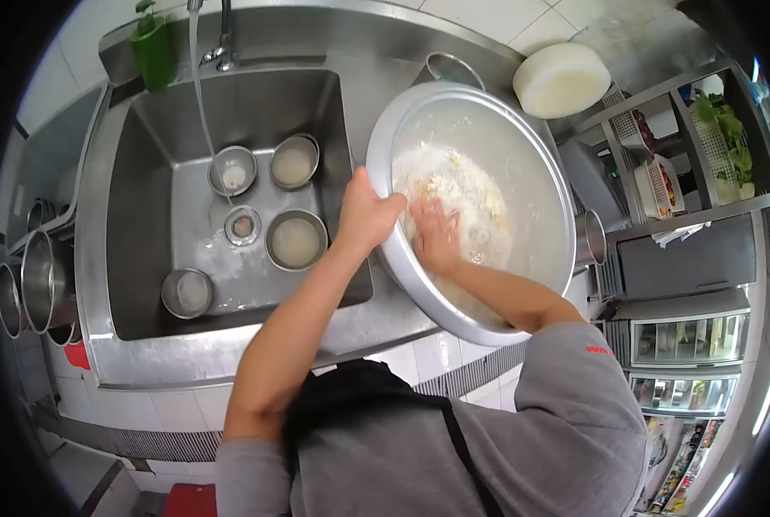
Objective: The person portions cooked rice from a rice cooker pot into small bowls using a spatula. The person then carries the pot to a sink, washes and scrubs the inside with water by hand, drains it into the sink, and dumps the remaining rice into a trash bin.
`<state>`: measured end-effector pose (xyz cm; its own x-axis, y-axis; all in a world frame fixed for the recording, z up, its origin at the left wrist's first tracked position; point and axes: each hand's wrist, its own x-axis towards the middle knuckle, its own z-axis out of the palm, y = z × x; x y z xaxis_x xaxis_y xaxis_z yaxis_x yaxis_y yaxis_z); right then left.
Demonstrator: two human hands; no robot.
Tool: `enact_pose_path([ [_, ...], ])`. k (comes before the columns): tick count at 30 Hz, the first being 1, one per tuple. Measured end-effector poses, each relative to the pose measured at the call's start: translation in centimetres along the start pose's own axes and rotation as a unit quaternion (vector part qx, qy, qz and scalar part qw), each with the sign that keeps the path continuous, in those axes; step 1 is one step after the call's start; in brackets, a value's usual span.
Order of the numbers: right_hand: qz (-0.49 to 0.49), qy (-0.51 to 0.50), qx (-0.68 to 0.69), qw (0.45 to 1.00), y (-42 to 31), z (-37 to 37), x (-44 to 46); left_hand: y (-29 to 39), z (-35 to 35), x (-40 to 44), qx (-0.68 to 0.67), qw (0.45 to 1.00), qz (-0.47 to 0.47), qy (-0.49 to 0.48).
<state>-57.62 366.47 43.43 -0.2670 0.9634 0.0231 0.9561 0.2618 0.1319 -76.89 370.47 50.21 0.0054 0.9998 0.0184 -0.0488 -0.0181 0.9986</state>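
Observation:
A large round metal basin [560, 185] sits tilted on the counter to the right of the sink. My left hand [369, 214] is closed on its left rim, thumb pointing over the edge. Inside lies a pale, lumpy, floury-looking mass [471, 185] with some yellowish bits, its exact kind unclear, and cloudy whitish wetness coats the basin's inner side. My right hand [436, 234] reaches into the basin, palm down with fingers spread against the left part of this mass. The fingertips are partly blurred.
Water runs from the faucet [221, 53] into the steel sink [143, 215]. Several small metal bowls [297, 241] stand in it around the drain. A green bottle [152, 53] is at the back left. Behind the basin sits a pale round tub [566, 82]; shelves with vegetables [728, 142] stand right.

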Motion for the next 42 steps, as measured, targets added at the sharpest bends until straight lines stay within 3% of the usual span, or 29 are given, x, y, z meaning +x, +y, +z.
enact_pose_path([
  [2, 0.05, 0.012, -0.025, 0.998, 0.7, 0.8, 1.0, 0.6, -0.2, -1.0, -0.035, 0.999, -0.027, -0.015],
  [4, 0.212, 0.014, 0.005, 0.977, 2.3, 1.4, 4.1, 1.4, 0.0, -1.5, -0.075, 0.997, -0.029, -0.018],
  [6, 0.402, -0.027, 0.235, 0.885, 6.7, 0.7, 7.8, 0.9, 0.1, -3.5, -0.122, 0.993, -0.006, 0.01],
  [7, 0.39, -0.022, 0.239, 0.889, 6.2, 0.6, 9.2, 0.6, -0.1, -3.4, -0.119, 0.993, 0.003, 0.02],
  [9, 0.436, -0.056, 0.081, 0.895, 6.3, 0.6, 9.7, 0.0, 0.4, -3.5, -0.071, 0.997, -0.006, 0.028],
  [11, 0.153, 0.041, -0.014, 0.987, 8.0, 6.8, 6.7, 0.6, 0.5, -3.7, -0.085, 0.996, -0.022, 0.031],
  [13, 0.078, 0.042, -0.071, 0.994, 2.8, 4.8, 2.3, 0.7, 0.8, -4.2, -0.102, 0.994, -0.032, 0.029],
  [14, 0.053, 0.066, 0.016, 0.996, 0.5, 4.6, -0.1, 0.6, 0.8, -4.2, -0.081, 0.996, -0.03, 0.035],
  [17, 0.015, -0.024, -0.037, 0.999, -0.4, 3.5, -0.3, 1.3, 0.3, -4.1, -0.087, 0.995, -0.051, 0.027],
  [19, 0.113, 0.107, -0.186, 0.97, 2.1, 4.5, 4.0, 1.2, 0.2, -4.1, -0.104, 0.992, -0.071, 0.011],
  [20, 0.247, 0.016, -0.015, 0.969, 5.4, 3.8, 6.6, 0.8, 0.3, -4.5, -0.104, 0.993, -0.052, 0.01],
  [21, 0.366, -0.072, 0.157, 0.914, 8.7, 2.7, 8.5, 0.7, 0.3, -4.4, -0.105, 0.994, -0.027, 0.01],
  [22, 0.458, -0.052, 0.203, 0.864, 6.8, -1.8, 8.6, 0.6, -0.2, -3.5, -0.096, 0.995, -0.015, 0.018],
  [23, 0.442, -0.047, 0.209, 0.871, 6.0, -0.9, 11.1, 0.3, -0.8, -2.4, -0.072, 0.995, 0.045, 0.051],
  [24, 0.337, -0.024, 0.104, 0.936, 5.8, 1.4, 10.5, -0.2, -0.4, -3.1, -0.057, 0.993, 0.082, 0.069],
  [26, 0.122, -0.003, -0.108, 0.987, 5.5, 5.0, 4.8, 1.2, -1.0, -3.1, -0.104, 0.993, -0.051, 0.009],
  [28, 0.1, 0.026, 0.007, 0.995, -0.4, 2.2, 1.9, 0.4, -0.6, -2.9, -0.109, 0.994, -0.013, 0.03],
  [30, 0.037, -0.048, 0.069, 0.996, -3.3, 2.4, -1.2, 0.6, -0.9, -3.2, -0.104, 0.994, -0.018, 0.02],
  [33, -0.003, 0.035, -0.018, 0.999, -3.5, 0.8, 0.4, 0.8, -0.9, -2.7, -0.102, 0.995, -0.017, 0.015],
  [35, 0.142, -0.05, 0.075, 0.986, 0.2, 1.2, 6.0, 0.5, -0.9, -3.3, -0.091, 0.996, -0.006, 0.008],
  [36, 0.251, -0.14, 0.212, 0.934, 2.6, 0.6, 9.3, 0.5, -0.9, -3.2, -0.072, 0.997, -0.015, 0.008],
  [38, 0.276, -0.151, 0.162, 0.935, 3.8, 0.6, 11.9, 0.7, -0.7, -2.8, -0.058, 0.998, -0.023, 0.01],
  [40, 0.197, 0.09, -0.096, 0.971, 1.7, 3.5, 12.5, 0.5, -0.9, -3.0, -0.067, 0.997, -0.027, 0.012],
  [42, -0.028, 0.193, -0.318, 0.928, -0.8, 5.8, 8.6, 0.4, -0.1, -3.4, -0.141, 0.989, -0.028, 0.021],
])
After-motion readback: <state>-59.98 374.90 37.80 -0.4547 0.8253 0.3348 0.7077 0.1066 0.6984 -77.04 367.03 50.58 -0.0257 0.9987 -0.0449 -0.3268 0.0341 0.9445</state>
